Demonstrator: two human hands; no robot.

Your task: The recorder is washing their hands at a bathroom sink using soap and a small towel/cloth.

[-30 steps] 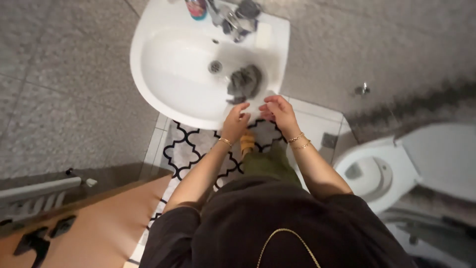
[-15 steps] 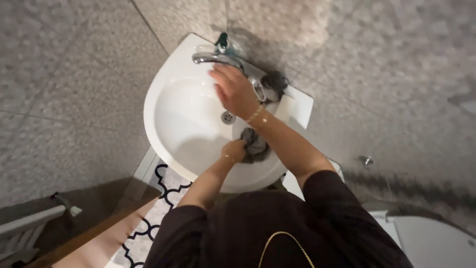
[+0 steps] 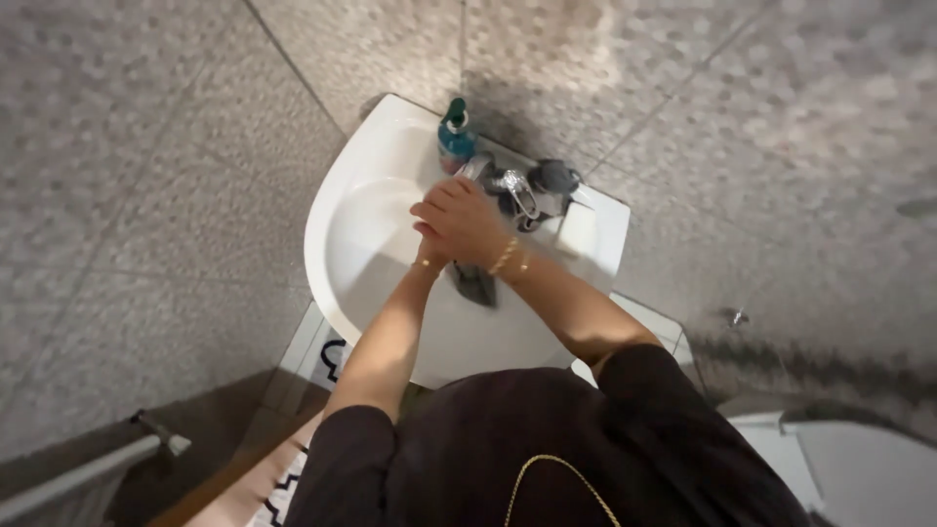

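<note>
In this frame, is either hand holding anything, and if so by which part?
It cannot be told for sure. The right hand lies over the left hand above the sink, below the tap. A dark cloth lies in the basin beneath them, seemingly ungripped.

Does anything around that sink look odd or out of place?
One thing: a dark grey cloth lies inside the white sink basin, just below the joined hands, right hand over left hand. The teal soap bottle stands upright beside the tap.

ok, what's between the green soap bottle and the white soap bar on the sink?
Head view: the chrome tap sits between soap bottle and soap bar, plus a dark object.
</note>
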